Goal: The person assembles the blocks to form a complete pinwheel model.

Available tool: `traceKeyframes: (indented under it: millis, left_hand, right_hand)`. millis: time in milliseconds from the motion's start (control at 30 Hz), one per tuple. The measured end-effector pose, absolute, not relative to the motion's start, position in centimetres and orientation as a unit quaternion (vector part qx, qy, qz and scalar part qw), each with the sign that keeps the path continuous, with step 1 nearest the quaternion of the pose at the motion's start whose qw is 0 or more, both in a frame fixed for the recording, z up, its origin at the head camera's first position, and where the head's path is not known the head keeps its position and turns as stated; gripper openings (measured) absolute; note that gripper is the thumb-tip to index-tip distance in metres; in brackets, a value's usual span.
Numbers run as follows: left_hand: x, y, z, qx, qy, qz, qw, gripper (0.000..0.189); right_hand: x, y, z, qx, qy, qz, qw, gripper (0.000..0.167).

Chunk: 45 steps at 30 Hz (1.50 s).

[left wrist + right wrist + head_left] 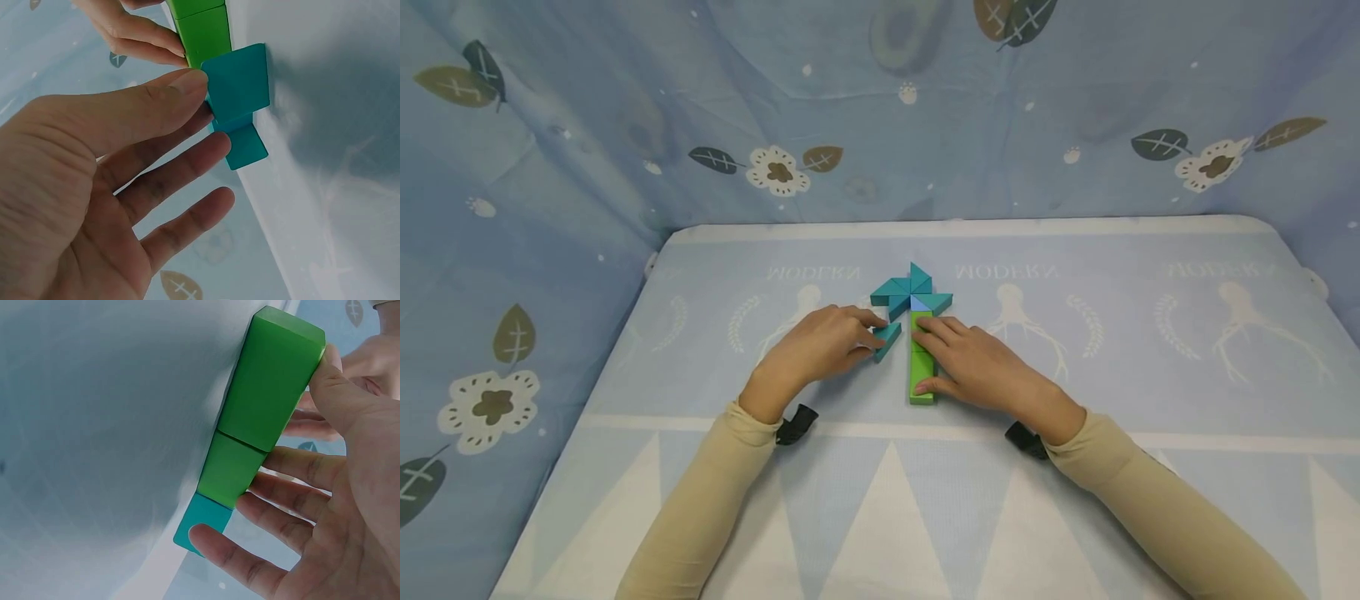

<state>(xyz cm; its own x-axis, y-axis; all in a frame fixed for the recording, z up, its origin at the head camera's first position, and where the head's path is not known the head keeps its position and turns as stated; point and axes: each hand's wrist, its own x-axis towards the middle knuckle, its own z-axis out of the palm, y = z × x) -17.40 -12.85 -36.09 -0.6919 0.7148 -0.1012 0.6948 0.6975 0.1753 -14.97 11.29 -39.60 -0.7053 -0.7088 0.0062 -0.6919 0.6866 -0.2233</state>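
Note:
My left hand (829, 340) pinches a teal triangular block (890, 338) between thumb and fingertips, just left of a green column. In the left wrist view that teal block (240, 81) sits at the thumb tip, the other fingers spread below. My right hand (981, 364) rests over the column of green blocks (921, 387), fingertips on its top and right side, thumb near its near end. In the right wrist view two green blocks (265, 381) lie end to end. Above them, several teal triangular blocks (891, 289) form a pinwheel shape, with a light blue face (917, 305) at its centre.
The blocks lie on a pale blue and white patterned table mat (1075, 350). A blue cloth (880, 108) printed with flowers and leaves hangs behind it and along the left. Black wrist straps (797, 424) show under both wrists.

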Motion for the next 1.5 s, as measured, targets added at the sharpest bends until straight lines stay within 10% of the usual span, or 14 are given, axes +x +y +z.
traceKeyframes:
  millis: [1500]
  left_hand:
    - [-17.7, -12.2, -37.3, 0.393, 0.917, 0.059, 0.043, 0.030]
  right_hand:
    - [-15.1, 11.4, -39.8, -0.387, 0.915, -0.102, 0.038, 0.076]
